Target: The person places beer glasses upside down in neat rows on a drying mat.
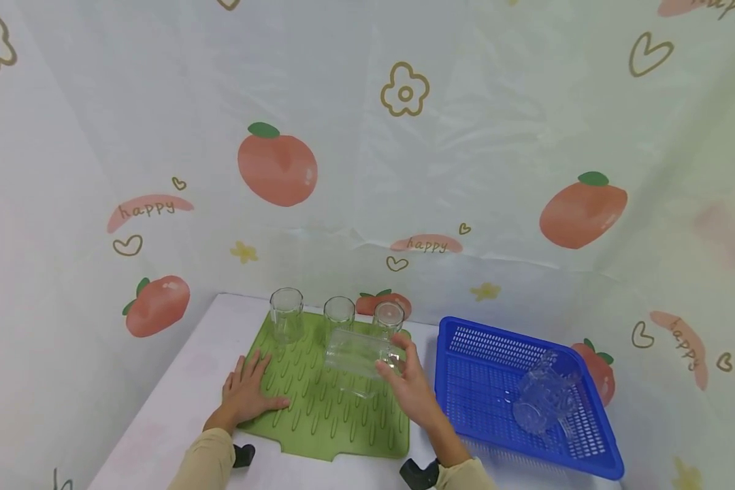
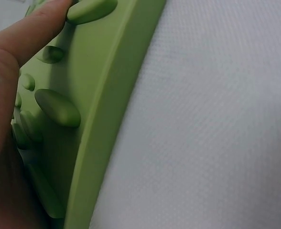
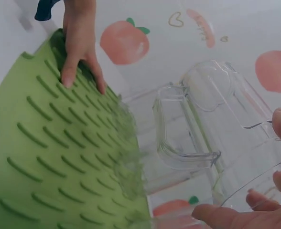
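Observation:
My left hand (image 1: 247,393) rests on the left side of a green drying mat (image 1: 318,415), its fingers spread. In the left wrist view, the thumb (image 2: 37,26) lies over the mat's raised ridges near its edge. Over the mat's right half, my right hand (image 1: 415,386) grips a clear mug (image 1: 350,352) by one end, between thumb and fingers. That mug lies on its side in the air; its handle (image 3: 162,129) shows in the right wrist view. Three clear glasses stand along the mat's back edge: left (image 1: 287,316), middle (image 1: 339,314) and right (image 1: 388,314).
To the right of the mat is a blue plastic basket (image 1: 447,367) with clear mugs (image 1: 542,398) in its right part. The mat and basket are on a white table (image 1: 159,422). A printed curtain (image 1: 465,156) hangs behind.

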`<state>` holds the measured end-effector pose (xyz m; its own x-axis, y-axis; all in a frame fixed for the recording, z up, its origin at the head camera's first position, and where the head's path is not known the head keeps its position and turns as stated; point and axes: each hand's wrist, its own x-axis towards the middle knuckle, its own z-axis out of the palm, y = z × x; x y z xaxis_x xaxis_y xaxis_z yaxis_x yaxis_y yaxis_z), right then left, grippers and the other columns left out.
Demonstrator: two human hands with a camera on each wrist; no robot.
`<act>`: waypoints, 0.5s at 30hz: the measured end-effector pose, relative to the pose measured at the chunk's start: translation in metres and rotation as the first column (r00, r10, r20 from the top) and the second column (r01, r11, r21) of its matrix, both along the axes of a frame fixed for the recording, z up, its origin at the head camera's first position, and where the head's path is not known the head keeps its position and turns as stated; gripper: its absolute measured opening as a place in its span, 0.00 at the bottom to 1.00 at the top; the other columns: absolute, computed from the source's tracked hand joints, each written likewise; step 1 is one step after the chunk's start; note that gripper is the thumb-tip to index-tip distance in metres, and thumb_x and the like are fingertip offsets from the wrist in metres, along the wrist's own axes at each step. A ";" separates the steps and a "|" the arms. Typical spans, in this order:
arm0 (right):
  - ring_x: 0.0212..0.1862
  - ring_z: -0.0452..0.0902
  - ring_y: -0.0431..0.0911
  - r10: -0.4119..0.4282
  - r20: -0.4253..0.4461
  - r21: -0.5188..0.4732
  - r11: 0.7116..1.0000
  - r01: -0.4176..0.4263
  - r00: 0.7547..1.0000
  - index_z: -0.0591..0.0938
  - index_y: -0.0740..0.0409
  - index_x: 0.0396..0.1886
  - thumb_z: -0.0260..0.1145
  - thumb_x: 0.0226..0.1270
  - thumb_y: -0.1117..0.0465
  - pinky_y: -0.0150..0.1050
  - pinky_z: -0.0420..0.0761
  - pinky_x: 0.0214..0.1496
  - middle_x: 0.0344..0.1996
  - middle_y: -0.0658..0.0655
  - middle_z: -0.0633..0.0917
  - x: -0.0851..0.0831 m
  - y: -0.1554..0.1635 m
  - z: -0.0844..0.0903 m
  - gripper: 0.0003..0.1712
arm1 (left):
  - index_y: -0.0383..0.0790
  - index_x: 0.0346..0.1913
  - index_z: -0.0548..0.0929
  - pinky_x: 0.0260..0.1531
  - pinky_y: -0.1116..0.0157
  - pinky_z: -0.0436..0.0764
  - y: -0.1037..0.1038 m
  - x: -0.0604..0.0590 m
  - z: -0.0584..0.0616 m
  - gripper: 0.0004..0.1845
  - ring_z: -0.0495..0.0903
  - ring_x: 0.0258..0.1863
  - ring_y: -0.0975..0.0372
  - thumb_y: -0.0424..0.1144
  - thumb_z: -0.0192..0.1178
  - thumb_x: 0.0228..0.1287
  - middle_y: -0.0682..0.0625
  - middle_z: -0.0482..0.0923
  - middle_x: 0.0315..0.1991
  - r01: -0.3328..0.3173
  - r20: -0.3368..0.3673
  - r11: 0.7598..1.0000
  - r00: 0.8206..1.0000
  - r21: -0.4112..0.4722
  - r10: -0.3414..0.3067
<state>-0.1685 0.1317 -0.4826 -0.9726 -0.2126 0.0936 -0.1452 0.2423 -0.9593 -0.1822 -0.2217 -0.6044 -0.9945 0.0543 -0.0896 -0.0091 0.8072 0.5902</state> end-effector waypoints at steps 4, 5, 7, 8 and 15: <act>0.75 0.59 0.76 0.014 0.004 0.000 1.000 -0.014 1.000 0.56 0.58 0.77 0.62 0.78 0.53 0.65 0.73 0.70 0.76 0.70 0.58 0.003 -0.006 -0.004 0.38 | 0.37 0.80 0.55 0.70 0.26 0.40 0.000 0.001 -0.008 0.68 0.34 0.79 0.30 0.72 0.74 0.42 0.32 0.41 0.82 0.004 -0.005 1.000 1.000 0.004 -0.004; 0.75 0.59 0.76 0.020 0.005 0.000 1.000 -0.020 1.000 0.56 0.58 0.77 0.61 0.78 0.53 0.65 0.73 0.70 0.76 0.70 0.58 0.004 -0.008 -0.006 0.38 | 0.37 0.80 0.55 0.70 0.26 0.40 0.000 0.000 -0.010 0.68 0.34 0.79 0.31 0.72 0.73 0.42 0.33 0.42 0.82 0.004 -0.008 1.000 1.000 0.002 -0.004; 0.75 0.58 0.76 0.035 0.006 -0.008 0.999 -0.035 0.999 0.55 0.57 0.77 0.61 0.78 0.54 0.65 0.72 0.71 0.77 0.70 0.57 0.004 -0.011 -0.007 0.37 | 0.38 0.80 0.55 0.71 0.26 0.40 -0.001 0.000 -0.012 0.68 0.33 0.80 0.31 0.74 0.72 0.42 0.34 0.41 0.82 0.004 -0.022 1.000 1.000 0.007 -0.004; 0.75 0.57 0.76 0.045 0.000 -0.012 0.999 -0.045 0.999 0.55 0.58 0.77 0.61 0.78 0.54 0.66 0.72 0.71 0.77 0.70 0.56 0.003 -0.013 -0.008 0.37 | 0.39 0.80 0.55 0.70 0.25 0.39 -0.002 0.000 -0.012 0.68 0.33 0.79 0.31 0.75 0.72 0.42 0.33 0.41 0.82 0.006 -0.030 1.000 1.000 0.012 -0.006; 0.76 0.56 0.76 0.065 0.025 -0.037 0.997 -0.064 0.998 0.54 0.58 0.77 0.61 0.78 0.54 0.64 0.71 0.72 0.77 0.69 0.55 0.000 -0.025 -0.015 0.37 | 0.39 0.80 0.55 0.70 0.25 0.38 -0.002 0.001 -0.008 0.69 0.33 0.80 0.31 0.76 0.71 0.41 0.34 0.41 0.82 0.009 -0.041 1.000 0.999 0.010 -0.009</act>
